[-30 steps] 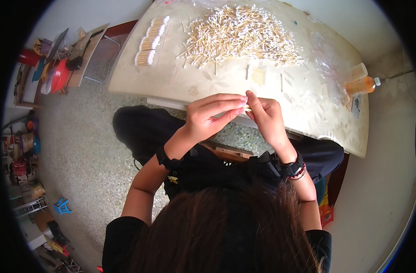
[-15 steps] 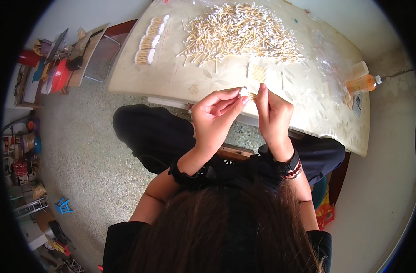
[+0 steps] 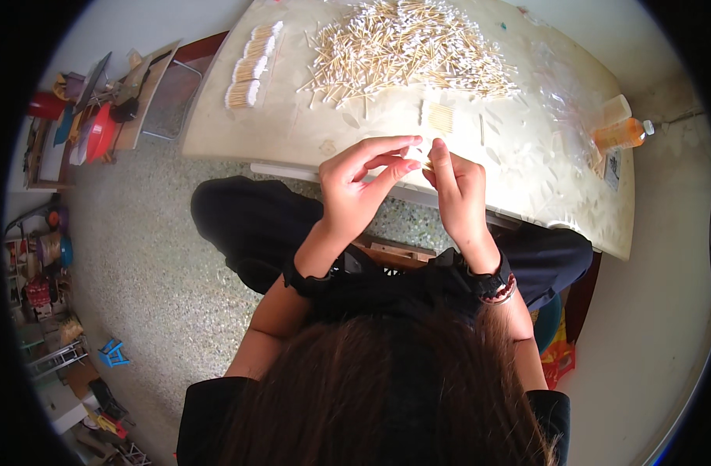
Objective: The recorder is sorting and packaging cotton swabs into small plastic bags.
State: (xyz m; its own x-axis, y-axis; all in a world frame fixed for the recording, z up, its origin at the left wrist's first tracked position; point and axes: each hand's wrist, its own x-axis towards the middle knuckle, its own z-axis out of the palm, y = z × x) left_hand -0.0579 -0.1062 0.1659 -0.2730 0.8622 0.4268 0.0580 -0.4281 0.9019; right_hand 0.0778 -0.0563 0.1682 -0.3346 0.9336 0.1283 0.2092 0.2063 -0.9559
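A small bunch of cotton swabs (image 3: 428,162) takes centre stage, up in the air just off the near edge of the table (image 3: 317,147). The right hand (image 3: 461,186) has it pinched, thumb along the sticks, probably to stop them sliding apart. In from the left comes the left hand (image 3: 349,179), fingers and thumb curved about the white end (whether they press on it, I can't tell), perhaps to keep the tips level. Just beyond lies a little row of swabs (image 3: 441,118), a single swab (image 3: 481,130) to its right. Farther out spreads the big loose heap (image 3: 406,58), seemingly within easy reach; far left, neat bundles (image 3: 250,68) line up, apparently set apart to avoid mixing. Far right, an orange bottle (image 3: 621,134) stands beside crumpled clear plastic (image 3: 561,93).
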